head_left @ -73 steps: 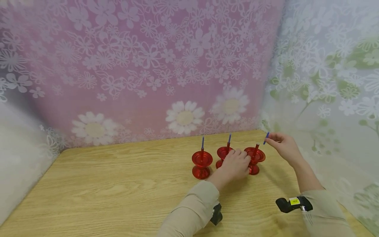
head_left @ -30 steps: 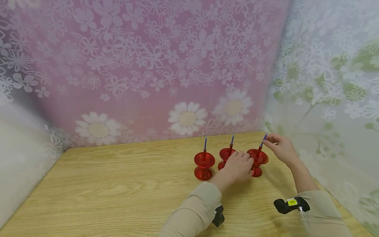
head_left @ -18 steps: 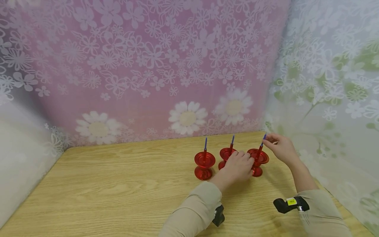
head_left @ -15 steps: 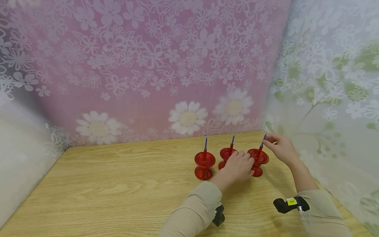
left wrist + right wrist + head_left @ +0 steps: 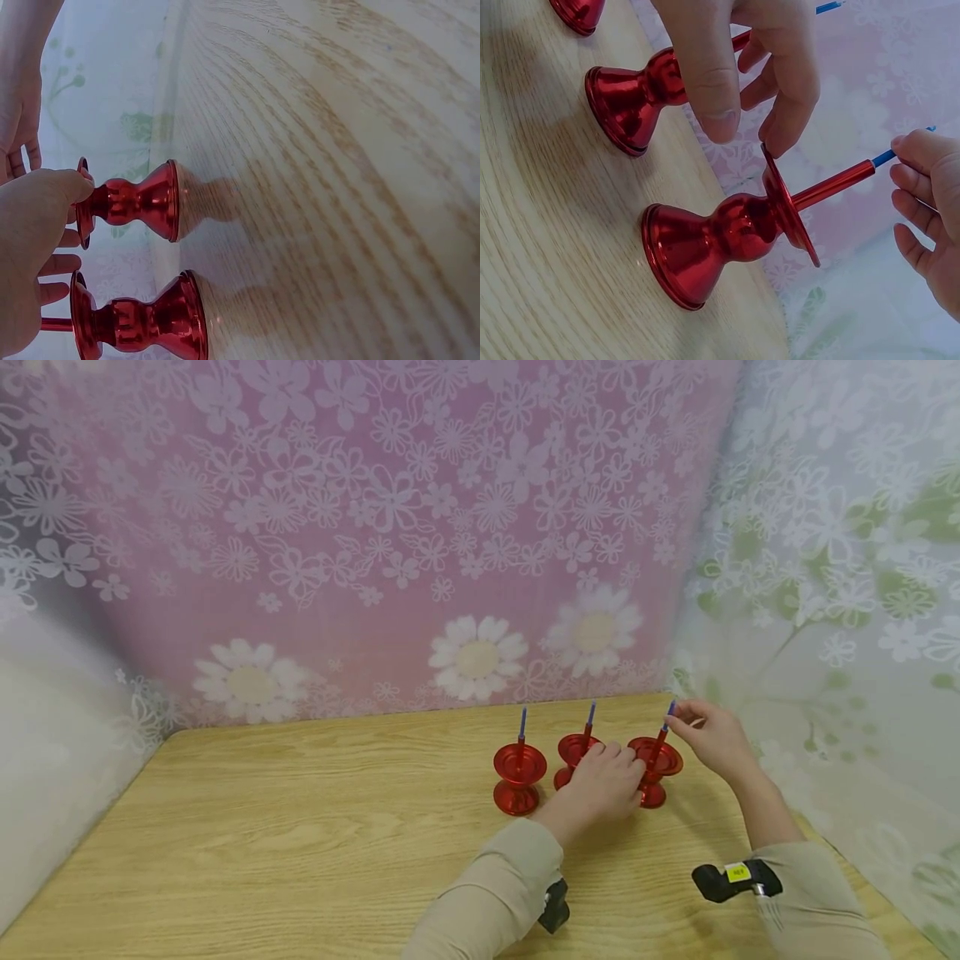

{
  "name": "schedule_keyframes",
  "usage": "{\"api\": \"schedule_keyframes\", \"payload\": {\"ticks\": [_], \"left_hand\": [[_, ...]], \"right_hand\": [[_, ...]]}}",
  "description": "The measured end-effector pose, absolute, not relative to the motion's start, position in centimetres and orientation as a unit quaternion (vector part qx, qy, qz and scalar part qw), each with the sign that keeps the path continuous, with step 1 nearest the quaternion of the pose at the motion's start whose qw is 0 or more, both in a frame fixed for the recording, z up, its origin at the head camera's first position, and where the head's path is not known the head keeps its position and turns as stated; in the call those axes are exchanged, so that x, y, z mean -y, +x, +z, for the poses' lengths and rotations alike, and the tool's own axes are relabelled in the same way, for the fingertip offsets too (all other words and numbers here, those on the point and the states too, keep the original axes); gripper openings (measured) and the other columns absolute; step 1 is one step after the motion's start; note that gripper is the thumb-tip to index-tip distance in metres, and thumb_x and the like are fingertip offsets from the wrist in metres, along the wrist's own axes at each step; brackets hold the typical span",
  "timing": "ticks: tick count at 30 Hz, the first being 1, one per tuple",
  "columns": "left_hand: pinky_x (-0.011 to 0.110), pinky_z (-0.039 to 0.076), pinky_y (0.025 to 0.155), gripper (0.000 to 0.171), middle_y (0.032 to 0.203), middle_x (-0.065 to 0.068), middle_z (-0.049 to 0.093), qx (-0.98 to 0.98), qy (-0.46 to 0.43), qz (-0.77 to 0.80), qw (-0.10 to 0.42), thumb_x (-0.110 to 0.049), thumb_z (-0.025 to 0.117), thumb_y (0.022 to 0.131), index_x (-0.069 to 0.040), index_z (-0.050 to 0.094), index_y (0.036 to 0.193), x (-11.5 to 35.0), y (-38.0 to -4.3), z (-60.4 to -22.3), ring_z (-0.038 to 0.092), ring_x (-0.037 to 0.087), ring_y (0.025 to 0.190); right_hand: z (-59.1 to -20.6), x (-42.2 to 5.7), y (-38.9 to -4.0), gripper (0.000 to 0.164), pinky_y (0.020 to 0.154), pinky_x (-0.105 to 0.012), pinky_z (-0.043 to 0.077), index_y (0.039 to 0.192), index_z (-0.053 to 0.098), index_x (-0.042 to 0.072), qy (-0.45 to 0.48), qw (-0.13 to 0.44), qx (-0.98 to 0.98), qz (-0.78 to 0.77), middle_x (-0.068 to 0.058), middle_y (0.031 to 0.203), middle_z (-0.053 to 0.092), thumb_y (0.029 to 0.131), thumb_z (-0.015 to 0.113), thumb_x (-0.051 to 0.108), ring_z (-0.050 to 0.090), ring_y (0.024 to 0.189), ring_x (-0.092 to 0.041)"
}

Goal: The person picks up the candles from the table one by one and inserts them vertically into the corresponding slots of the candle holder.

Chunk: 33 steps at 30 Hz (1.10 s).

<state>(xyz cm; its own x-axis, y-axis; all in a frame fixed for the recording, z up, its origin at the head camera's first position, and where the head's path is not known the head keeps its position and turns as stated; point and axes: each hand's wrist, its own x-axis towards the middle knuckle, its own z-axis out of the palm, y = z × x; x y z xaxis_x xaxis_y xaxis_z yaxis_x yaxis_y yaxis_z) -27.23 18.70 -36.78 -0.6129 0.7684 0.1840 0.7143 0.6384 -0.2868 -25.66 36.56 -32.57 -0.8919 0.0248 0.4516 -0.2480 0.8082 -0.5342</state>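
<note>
Three shiny red candle holders stand on the wooden table. My left hand (image 5: 606,779) pinches the dish rim of the rightmost candle holder (image 5: 654,797) between thumb and fingers. Above that dish, my right hand (image 5: 712,735) pinches a thin blue candle (image 5: 883,157) by its upper part. The candle's lower end sits at the top of the holder's red tube (image 5: 836,185). Partly covered by my left hand is the middle candle holder (image 5: 567,743), with a blue candle (image 5: 592,712) upright in it. The left candle holder (image 5: 516,795) also bears a blue candle (image 5: 522,722).
The wooden table (image 5: 300,827) stretches wide to the left. A pink flowered cloth (image 5: 360,635) hangs behind its back edge, and a pale flowered cloth (image 5: 847,727) rises along the right side, close to my right hand.
My right hand has brought the blue candle left onto the tube's top, where it has since stayed. The rightmost tube now leans a little to the right. My left hand has kept its hold.
</note>
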Motion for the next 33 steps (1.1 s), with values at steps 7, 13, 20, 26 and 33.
{"api": "schedule_keyframes", "payload": {"ticks": [7, 13, 20, 26, 33], "left_hand": [[0.024, 0.034, 0.084, 0.026, 0.106, -0.012, 0.048, 0.891, -0.417, 0.098, 0.152, -0.044, 0.045, 0.094, -0.028, 0.055, 0.112, -18.75, -27.26, -36.84, 0.043, 0.008, 0.096], [0.024, 0.034, 0.082, 0.025, 0.105, -0.012, 0.049, 0.890, -0.417, 0.097, 0.159, -0.043, 0.045, 0.094, -0.028, 0.055, 0.111, -18.71, -27.31, -36.89, 0.044, 0.008, 0.095], [0.024, 0.034, 0.082, 0.027, 0.107, -0.012, 0.049, 0.889, -0.419, 0.100, 0.154, -0.043, 0.044, 0.094, -0.028, 0.055, 0.113, -18.72, -27.27, -36.87, 0.042, 0.008, 0.095], [0.024, 0.033, 0.081, 0.026, 0.106, -0.012, 0.048, 0.891, -0.417, 0.099, 0.151, -0.044, 0.044, 0.094, -0.028, 0.055, 0.112, -18.70, -27.20, -36.75, 0.042, 0.008, 0.094], [0.024, 0.034, 0.081, 0.026, 0.106, -0.012, 0.049, 0.888, -0.418, 0.105, 0.158, -0.044, 0.045, 0.094, -0.028, 0.055, 0.112, -18.60, -27.17, -36.70, 0.043, 0.008, 0.094]], "right_hand": [[-32.71, -36.48, -25.63, 0.024, 0.059, -0.030, 0.045, 0.094, 0.062, 0.000, 0.063, 0.241, 0.920, 0.303, -0.014, 0.086, 0.062, 0.092, 0.058, 0.024, 0.056, 0.077, -0.026], [-32.90, -36.41, -25.73, 0.022, 0.060, -0.026, 0.045, 0.092, 0.062, 0.002, 0.060, 0.248, 0.919, 0.302, -0.010, 0.084, 0.063, 0.091, 0.059, 0.023, 0.054, 0.075, -0.020], [-32.95, -36.39, -25.73, 0.021, 0.063, -0.020, 0.043, 0.096, 0.063, 0.000, 0.069, 0.256, 0.915, 0.303, -0.011, 0.084, 0.064, 0.091, 0.060, 0.020, 0.053, 0.074, -0.011], [-32.94, -36.29, -25.71, 0.020, 0.062, -0.021, 0.043, 0.095, 0.065, -0.001, 0.069, 0.258, 0.915, 0.302, -0.013, 0.087, 0.066, 0.091, 0.060, 0.018, 0.053, 0.074, -0.010], [-33.19, -36.40, -25.79, 0.021, 0.063, -0.019, 0.042, 0.090, 0.066, 0.000, 0.068, 0.261, 0.914, 0.303, -0.014, 0.087, 0.066, 0.091, 0.060, 0.020, 0.050, 0.074, -0.002]]}}
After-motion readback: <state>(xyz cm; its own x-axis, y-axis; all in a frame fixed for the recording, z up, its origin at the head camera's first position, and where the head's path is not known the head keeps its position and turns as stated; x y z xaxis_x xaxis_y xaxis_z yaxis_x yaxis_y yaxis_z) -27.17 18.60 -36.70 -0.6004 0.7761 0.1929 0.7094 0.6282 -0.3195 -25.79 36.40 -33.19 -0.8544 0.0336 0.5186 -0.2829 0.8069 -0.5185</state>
